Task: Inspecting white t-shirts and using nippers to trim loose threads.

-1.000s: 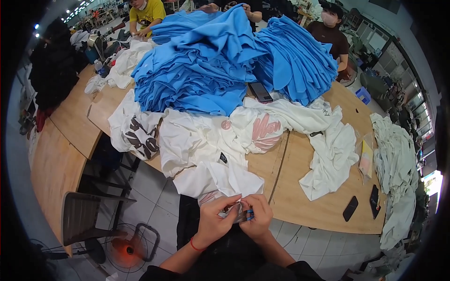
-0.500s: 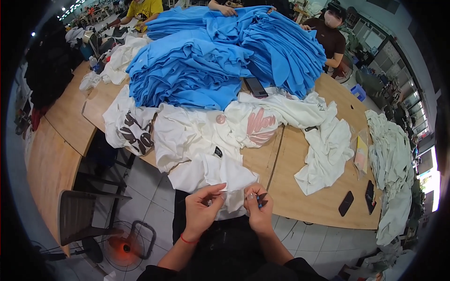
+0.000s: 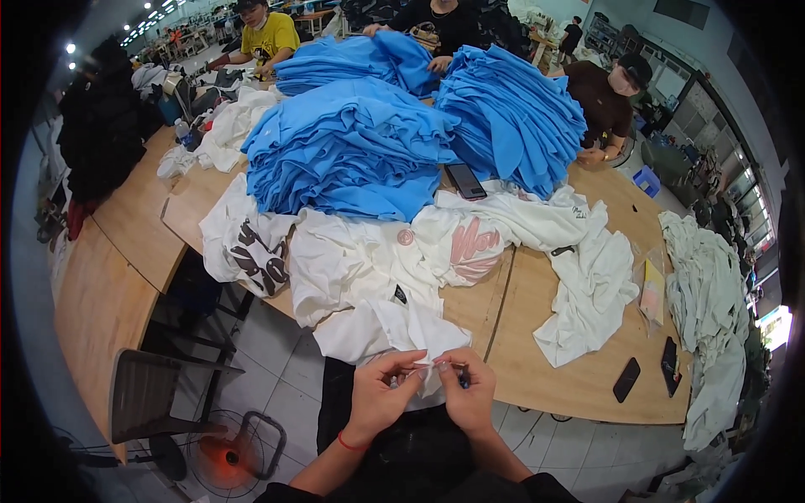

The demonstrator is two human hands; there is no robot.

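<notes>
My left hand (image 3: 384, 399) is closed in a pinch on the edge of a white garment (image 3: 373, 328) at the table's front edge. Right beside it, my right hand (image 3: 470, 397) pinches the same fabric, so the fingertips of both hands nearly meet. A small dark tool (image 3: 464, 380), perhaps thread snips, shows within my right fingers; its full shape is hidden. The white garment hangs over the edge toward my lap and has a small black label. More white shirts (image 3: 352, 251) lie crumpled just beyond, some with pink or dark prints.
Tall stacks of blue fabric (image 3: 344, 151) fill the far middle, with a phone (image 3: 465, 181) beside them. Two more dark phones (image 3: 625, 380) lie at right, near a pale green garment heap (image 3: 704, 318). A fan (image 3: 226, 455) and chair (image 3: 151, 394) stand lower left. Several people work across the table.
My right hand has moved left to meet my left hand at the fabric. The view has shifted slightly. Across the table, the far blue stacks now stand apart, with a person's hands by them.
</notes>
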